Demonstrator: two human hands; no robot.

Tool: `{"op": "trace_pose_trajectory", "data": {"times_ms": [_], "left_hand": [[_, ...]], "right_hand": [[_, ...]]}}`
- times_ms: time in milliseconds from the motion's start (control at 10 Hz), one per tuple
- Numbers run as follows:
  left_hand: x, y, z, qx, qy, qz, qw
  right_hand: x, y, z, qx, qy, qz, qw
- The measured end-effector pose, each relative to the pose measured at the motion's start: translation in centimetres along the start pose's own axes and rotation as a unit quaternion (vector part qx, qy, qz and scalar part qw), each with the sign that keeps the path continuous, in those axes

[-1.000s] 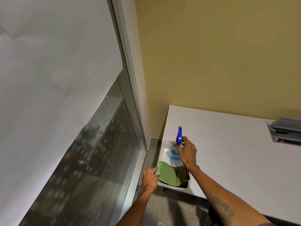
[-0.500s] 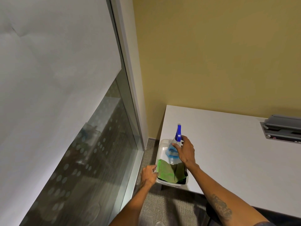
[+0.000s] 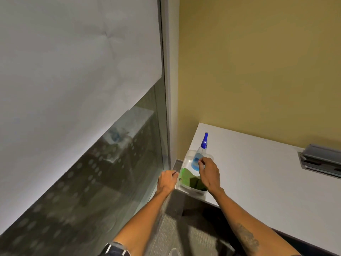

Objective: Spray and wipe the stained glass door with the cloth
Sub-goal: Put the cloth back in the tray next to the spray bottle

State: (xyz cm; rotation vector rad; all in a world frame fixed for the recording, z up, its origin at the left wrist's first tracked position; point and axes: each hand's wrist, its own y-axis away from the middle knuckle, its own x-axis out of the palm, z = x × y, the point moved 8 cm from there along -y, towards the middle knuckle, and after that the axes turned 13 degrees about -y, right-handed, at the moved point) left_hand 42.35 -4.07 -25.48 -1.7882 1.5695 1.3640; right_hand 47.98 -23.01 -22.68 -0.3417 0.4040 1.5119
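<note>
So far: nothing on the glass door point(image 3: 110, 182) is looking sprayed or wiped yet; prob. at pick-up stage.
Bottle: spray bottle point(image 3: 198, 159) is standing upright in the clear bin point(image 3: 191, 191) at the table point(image 3: 258, 172) corner, nozzle up.
Cloth: green cloth point(image 3: 186, 177) is lying bunched in the bin's near half, just in front of the bottle.
R hand: right hand point(image 3: 210, 174) is hovering over the bin, fingers point(image 3: 202, 160) loosely curled, narrow gap, tips at the bottle's body; touching or just beside, can't tell.
L hand: left hand point(image 3: 167, 181) is sitting at the bin's left rim, fingers curled; gripping the rim or not, can't tell. Cloth is lying just right of them.
Left to do: grabbing bottle + cloth, spraying, wiping.
</note>
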Motion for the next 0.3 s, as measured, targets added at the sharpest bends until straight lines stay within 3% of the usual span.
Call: {"op": "trace_pose_trajectory", "data": {"times_ms": [300], "left_hand": [[-4.6, 14.1, 1.6, -0.012, -0.072, -0.122, 0.99]], "right_hand": [[-1.5, 10.9, 5.1, -0.082, -0.011, 0.07, 0.994]]}}
